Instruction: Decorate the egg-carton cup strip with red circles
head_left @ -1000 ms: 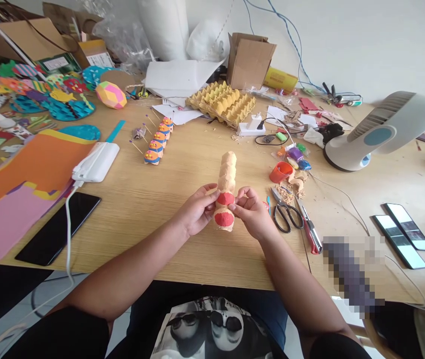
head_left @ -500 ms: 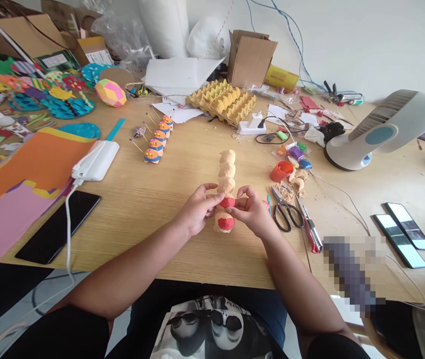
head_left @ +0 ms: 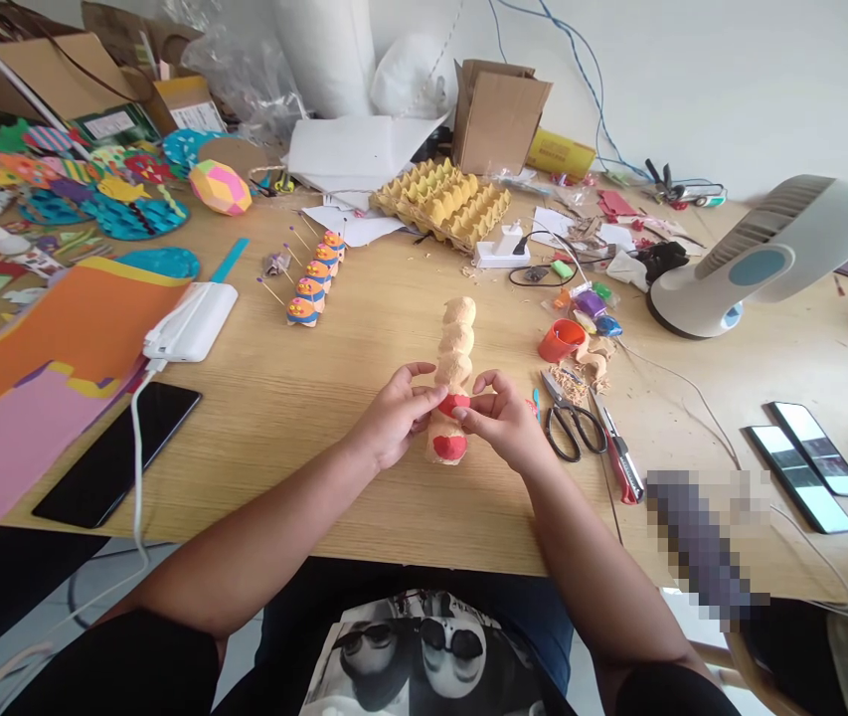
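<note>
A pale egg-carton strip [head_left: 455, 341] with several bumps in a row points away from me on the wooden table. Red clay-like material [head_left: 449, 447] covers part of the nearest bump, and a second red patch [head_left: 454, 404] lies on the bump behind it. My left hand [head_left: 398, 416] grips the strip's left side, its thumb at the second red patch. From the right, my right hand [head_left: 499, 418] presses thumb and fingers on that same patch. Farther left stands a similar strip painted orange and blue [head_left: 311, 286], with pins stuck in it.
To the right lie black-handled scissors [head_left: 573, 418], a utility knife [head_left: 621, 452], a red cup [head_left: 562, 340] and colored clay packets [head_left: 593, 306]. A white fan [head_left: 759, 249] stands beyond. A power bank [head_left: 196, 323] and black phone [head_left: 119, 452] are left; a yellow egg tray [head_left: 442, 204] is behind.
The far end of the pale strip has swung slightly to the right. Both hands stay at the second red patch, with only slight finger movement.
</note>
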{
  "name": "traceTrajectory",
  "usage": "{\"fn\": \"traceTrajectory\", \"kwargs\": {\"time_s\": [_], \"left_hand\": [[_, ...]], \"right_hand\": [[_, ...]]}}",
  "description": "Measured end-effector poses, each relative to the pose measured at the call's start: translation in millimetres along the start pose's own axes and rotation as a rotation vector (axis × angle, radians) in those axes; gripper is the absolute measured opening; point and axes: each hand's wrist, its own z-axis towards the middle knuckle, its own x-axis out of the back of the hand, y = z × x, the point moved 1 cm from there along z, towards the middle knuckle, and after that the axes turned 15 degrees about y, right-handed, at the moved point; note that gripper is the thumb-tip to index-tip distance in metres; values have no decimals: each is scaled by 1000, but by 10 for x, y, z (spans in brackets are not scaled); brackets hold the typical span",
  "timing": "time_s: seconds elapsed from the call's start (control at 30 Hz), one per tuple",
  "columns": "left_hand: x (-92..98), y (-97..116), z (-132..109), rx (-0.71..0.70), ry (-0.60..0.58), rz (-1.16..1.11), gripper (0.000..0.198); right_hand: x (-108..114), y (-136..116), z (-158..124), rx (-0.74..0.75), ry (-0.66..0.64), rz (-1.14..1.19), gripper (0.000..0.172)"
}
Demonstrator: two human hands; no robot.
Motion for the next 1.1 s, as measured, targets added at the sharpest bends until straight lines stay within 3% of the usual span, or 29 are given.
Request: {"fn": "traceTrajectory", "kwargs": {"time_s": [0.3, 0.4, 0.5, 0.6, 0.8, 1.1], "left_hand": [[9, -10, 4, -69, -59, -24, 63], [3, -2, -11, -73, -113, -36, 72], [-9, 7, -31, -89, -91, -5, 81], [-8, 12, -32, -100, -60, -7, 79], [24, 11, -20, -138, -148, 33, 80], [51, -49, -26, -353, -163, 259, 72]], "right_hand": [[-66, 22, 6, 38, 59, 97, 55], [-75, 55, 20, 41, 103, 166, 52], [-92, 90, 26, 37, 100, 211, 51], [-103, 103, 15, -17, 74, 287, 50], [-109, 106, -29, -187, 53, 431, 49], [-134, 112, -57, -246, 43, 461, 51]]}}
